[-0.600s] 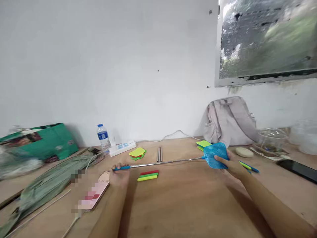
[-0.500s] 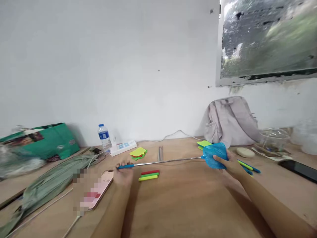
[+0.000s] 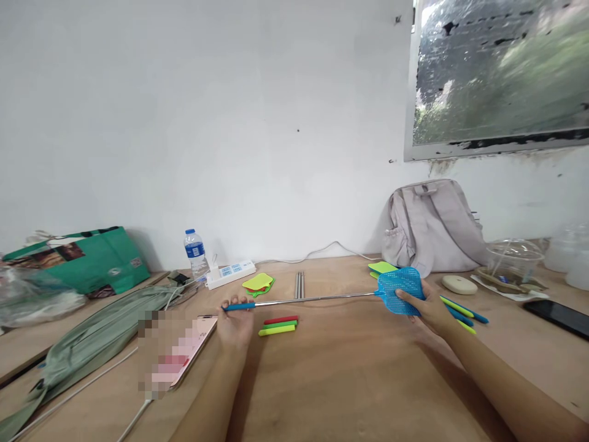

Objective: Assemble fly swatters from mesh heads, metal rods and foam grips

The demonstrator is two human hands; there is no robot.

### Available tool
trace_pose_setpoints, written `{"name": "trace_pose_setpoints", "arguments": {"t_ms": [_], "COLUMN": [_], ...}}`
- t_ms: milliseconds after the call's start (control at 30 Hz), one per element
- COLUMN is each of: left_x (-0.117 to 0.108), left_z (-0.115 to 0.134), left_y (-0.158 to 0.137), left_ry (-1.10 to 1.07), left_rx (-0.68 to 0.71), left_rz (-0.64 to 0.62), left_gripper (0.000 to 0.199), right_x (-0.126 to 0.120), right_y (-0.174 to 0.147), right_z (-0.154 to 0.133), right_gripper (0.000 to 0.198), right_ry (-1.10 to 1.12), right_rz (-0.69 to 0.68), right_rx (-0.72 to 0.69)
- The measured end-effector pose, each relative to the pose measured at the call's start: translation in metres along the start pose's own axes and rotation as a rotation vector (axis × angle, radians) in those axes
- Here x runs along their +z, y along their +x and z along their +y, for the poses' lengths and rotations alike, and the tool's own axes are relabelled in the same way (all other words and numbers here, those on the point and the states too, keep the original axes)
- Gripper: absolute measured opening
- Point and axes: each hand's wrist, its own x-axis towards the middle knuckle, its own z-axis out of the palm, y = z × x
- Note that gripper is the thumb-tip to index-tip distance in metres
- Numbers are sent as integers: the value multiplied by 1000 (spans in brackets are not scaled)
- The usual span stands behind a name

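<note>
A blue fly swatter (image 3: 317,299) with a metal rod is stretched level between my two hands above the table. My left hand (image 3: 235,324) is palm up, its fingers curled around the blue handle. On the right, my right hand (image 3: 427,306) grips the perforated blue swatter head, thumb on the front face and the other fingers mostly hidden behind. Below the rod lie red, green and yellow handles (image 3: 278,326). Behind it are several metal rods (image 3: 300,286) and a stack of coloured swatter heads (image 3: 258,283).
More swatter heads (image 3: 383,267) lie by a backpack (image 3: 432,227). Blue and yellow handles (image 3: 464,311), a white case (image 3: 459,284), a dark phone (image 3: 559,318) and a plastic bowl (image 3: 514,261) are right. Left are a pink phone (image 3: 196,347), power strip (image 3: 230,274), bottle (image 3: 196,253) and green bag (image 3: 105,261).
The whole view has shifted slightly and is sharper. My left fingers look a little less tightly curled on the handle; both hands keep hold of the fly swatter.
</note>
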Motion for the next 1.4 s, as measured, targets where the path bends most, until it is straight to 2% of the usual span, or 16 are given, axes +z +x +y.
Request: {"name": "trace_pose_setpoints", "arguments": {"t_ms": [233,433,500,600,700,800,867,900,1033,1133,1200,1267,1400], "left_x": [10,16,18,25,34,39,38,37,35,36,38,40,49], "left_z": [-21,-46,-43,-22,8,30,35,35,29,20,11,1,-13], "left_y": [-13,-30,-32,-35,-43,-56,-63,-66,-71,-75,-81,-88,-97], "left_ry": [70,257,350,499,777,1540,1852,1954,2264,2366,2339,2341,2441], "left_rx": [-55,-139,-167,-226,-290,-303,-242,-186,97,237,270,238,180], "left_rz": [5,-58,-93,-181,-317,-727,-936,-996,-1041,-1108,-1168,-1199,-1206], "left_gripper": [42,35,30,15,11,20,29,31,34,37,37,38,36], "right_x": [15,41,43,34,19,8,4,2,-5,-3,4,14,30], "right_y": [-5,-17,-18,-14,-11,-13,-17,-18,-20,-21,-24,-28,-34], "right_z": [-1,1,-1,-6,-11,-18,-23,-26,-32,-29,-25,-22,-18], "right_gripper": [50,49,48,43,39,37,37,38,35,30,31,33,37], "right_ry": [17,55,40,5,-15,-34,-35,-36,-61,-84,-96,-105,-81], "right_rz": [43,-27,1,0,-104,-209,-254,-267,-263,-256,-303,-348,-299], "right_rx": [20,38,44,106,209,330,404,433,466,465,470,494,566]}}
